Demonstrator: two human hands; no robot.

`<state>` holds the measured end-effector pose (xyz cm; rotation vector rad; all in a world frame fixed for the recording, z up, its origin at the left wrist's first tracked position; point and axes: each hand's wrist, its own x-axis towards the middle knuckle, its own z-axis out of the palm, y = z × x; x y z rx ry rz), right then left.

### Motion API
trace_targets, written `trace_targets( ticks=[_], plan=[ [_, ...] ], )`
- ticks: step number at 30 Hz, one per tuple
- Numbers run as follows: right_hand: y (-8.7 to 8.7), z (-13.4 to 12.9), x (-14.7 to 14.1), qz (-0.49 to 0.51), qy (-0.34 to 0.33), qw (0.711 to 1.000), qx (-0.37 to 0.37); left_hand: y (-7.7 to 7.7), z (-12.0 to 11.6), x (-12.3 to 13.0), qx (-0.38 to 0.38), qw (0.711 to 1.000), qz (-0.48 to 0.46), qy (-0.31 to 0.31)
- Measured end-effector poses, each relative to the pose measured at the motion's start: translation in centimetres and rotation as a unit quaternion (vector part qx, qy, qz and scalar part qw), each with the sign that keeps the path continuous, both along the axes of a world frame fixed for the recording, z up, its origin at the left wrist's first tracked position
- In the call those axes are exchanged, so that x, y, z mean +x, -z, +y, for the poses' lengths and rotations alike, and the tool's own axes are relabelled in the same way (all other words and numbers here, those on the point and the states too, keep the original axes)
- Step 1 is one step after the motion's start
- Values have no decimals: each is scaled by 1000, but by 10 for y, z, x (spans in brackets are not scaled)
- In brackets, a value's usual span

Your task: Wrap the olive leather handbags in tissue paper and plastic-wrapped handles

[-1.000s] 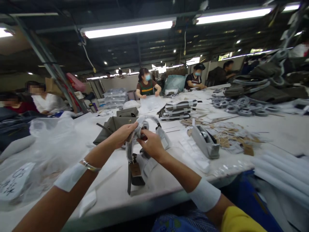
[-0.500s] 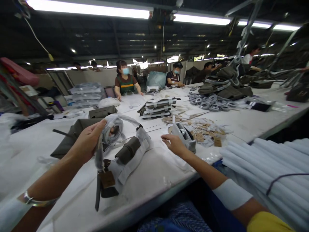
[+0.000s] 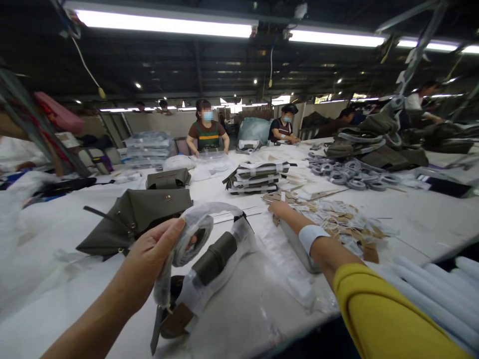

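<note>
My left hand [image 3: 159, 249] is closed on a coiled bag strap [image 3: 198, 239] wrapped in clear film, raised above the table. From it a wrapped handle runs to a folded dark olive handbag [image 3: 216, 257], which lies on the table in white wrapping. A brown tag [image 3: 177, 320] hangs at the bag's near end. My right hand [image 3: 281, 210] is at the far end of a grey tape dispenser [image 3: 295, 244], its fingers curled downward. What those fingertips hold is hidden, and my forearm covers part of the dispenser.
Another olive bag [image 3: 123, 224] lies to the left. A stack of wrapped bags [image 3: 258, 177] stands ahead. Loose brown tags [image 3: 344, 219] spread at right, with coiled straps [image 3: 352, 172] behind. White rolls [image 3: 430, 294] lie at the right edge. Two co-workers sit across the table [image 3: 407, 207].
My right hand has reached forward over the tape dispenser, its fingers now curled at the far end. My left hand still holds the strap. The whole view has shifted slightly.
</note>
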<state>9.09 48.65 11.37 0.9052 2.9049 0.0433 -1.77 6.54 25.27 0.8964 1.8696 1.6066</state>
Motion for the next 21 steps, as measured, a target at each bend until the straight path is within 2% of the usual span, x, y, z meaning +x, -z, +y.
trace_targets(
  ticks=[4,8,11,16,19,21],
  plan=[
    [10,8,-10,-49,22,998,-15,-1,0,-2,-6,1000,14,13],
    [7,10,-13,-42,32,998,-22,0,2,-8,0,1000,4,0],
    [-8,12,-7,-9,35,999,-24,1,4,-11,3,1000,3,-3],
    [-51,3,19,89,27,995,-26,-1,5,-8,14,1000,8,22],
    [-71,-24,40,159,12,987,-28,-2,5,-7,32,999,17,32],
    [-76,-55,54,222,-10,973,-62,-1,7,-8,46,998,12,32]
  ],
)
